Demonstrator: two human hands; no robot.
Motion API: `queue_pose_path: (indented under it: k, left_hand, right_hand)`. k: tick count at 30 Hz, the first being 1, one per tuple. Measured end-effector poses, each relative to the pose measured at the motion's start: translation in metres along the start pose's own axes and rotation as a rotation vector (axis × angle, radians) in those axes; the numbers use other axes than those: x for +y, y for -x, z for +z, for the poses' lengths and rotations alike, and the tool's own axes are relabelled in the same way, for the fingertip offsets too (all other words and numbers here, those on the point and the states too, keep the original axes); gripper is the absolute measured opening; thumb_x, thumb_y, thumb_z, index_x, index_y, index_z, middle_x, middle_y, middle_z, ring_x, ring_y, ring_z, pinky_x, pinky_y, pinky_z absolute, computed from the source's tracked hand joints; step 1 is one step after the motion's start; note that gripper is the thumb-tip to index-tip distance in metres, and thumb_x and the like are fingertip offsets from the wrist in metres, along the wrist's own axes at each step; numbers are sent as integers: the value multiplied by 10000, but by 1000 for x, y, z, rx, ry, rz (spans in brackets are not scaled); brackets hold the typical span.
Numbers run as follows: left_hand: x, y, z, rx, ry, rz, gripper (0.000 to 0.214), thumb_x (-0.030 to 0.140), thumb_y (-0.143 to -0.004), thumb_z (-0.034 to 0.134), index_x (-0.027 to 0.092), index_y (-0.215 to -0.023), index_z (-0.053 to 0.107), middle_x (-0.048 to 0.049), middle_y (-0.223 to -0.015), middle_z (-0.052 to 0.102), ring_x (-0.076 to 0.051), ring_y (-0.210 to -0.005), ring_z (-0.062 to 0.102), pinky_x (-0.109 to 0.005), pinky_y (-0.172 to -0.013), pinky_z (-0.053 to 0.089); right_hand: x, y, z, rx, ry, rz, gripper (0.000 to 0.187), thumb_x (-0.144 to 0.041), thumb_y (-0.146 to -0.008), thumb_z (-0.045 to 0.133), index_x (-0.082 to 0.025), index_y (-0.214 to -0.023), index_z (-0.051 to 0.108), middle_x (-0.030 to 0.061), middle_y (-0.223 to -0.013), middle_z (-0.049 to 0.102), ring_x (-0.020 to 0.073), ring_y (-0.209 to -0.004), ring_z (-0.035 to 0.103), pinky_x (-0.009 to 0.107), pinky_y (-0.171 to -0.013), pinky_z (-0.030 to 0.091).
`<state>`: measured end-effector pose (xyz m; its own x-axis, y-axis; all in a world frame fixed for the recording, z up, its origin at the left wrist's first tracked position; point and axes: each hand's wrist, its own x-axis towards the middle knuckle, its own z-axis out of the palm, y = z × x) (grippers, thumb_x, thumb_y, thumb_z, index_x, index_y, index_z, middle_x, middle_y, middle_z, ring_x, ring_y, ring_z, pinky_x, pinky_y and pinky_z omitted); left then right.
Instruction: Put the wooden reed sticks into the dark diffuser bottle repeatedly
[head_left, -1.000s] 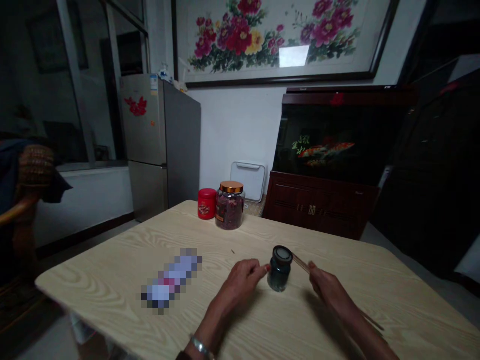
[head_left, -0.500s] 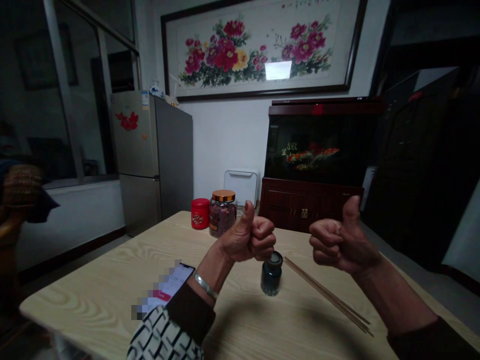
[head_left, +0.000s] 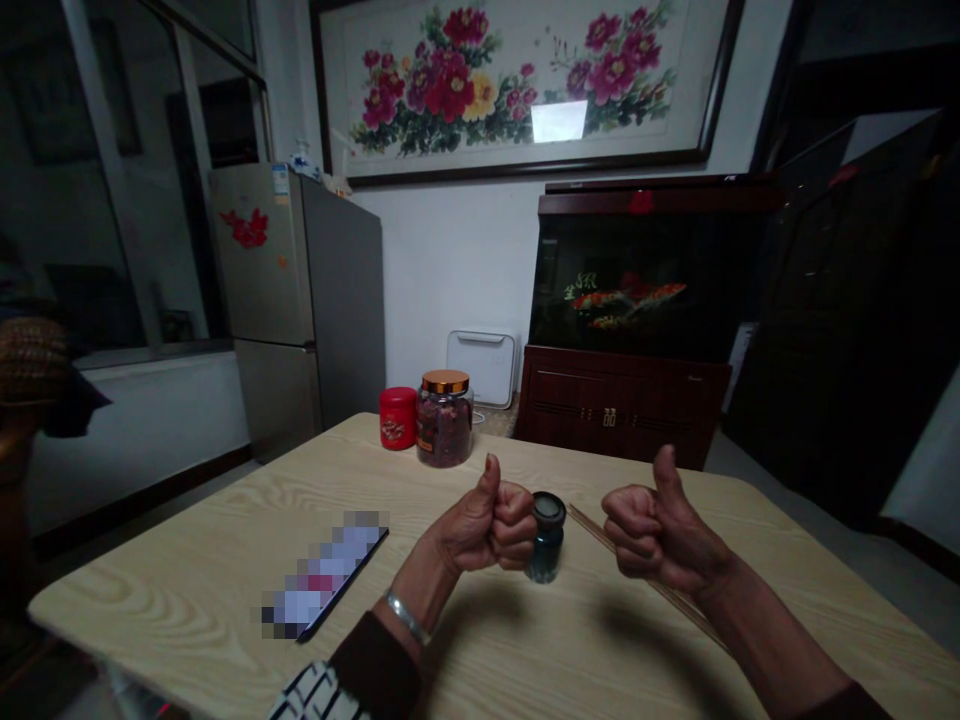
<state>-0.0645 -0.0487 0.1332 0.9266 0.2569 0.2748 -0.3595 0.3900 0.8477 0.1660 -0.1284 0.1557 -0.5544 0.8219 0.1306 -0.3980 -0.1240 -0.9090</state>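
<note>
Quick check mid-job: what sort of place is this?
Most likely a room in a home, perhaps a dining area: a two-door fridge stands at the left, a large framed flower painting hangs on the wall, and there is a wood-grain table.

Red canister [head_left: 397, 420] beside lidded jar [head_left: 445, 432]

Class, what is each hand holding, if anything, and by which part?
Nothing: the left hand and right hand are thumbs-up fists; the bottle and sticks are on the table.
</note>
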Motion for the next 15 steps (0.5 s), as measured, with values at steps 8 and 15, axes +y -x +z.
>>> queue_pose_path:
  k: [8,15]
  left_hand:
    - [-38,2,-38,655,-354,179,506,633,-774,695,184,-781,460,31,-716,511,-77,-568,409,-199,-535,302]
    - [-107,-16,-73,750,-745,144,812,280,-524,914,181,-1226,519,-81,-1161,619,-225,-1037,567,-283,-822,444]
  right_hand:
    - [20,-17,-21,611,910,82,592,-775,-844,435,-206,-687,484,-48,-598,433,94,-518,369,222,-491,287]
    - [30,-51,-12,652,1781,222,568,-660,-883,466,-197,-1195,569,146,-1152,650,289,-961,655,382,-788,443]
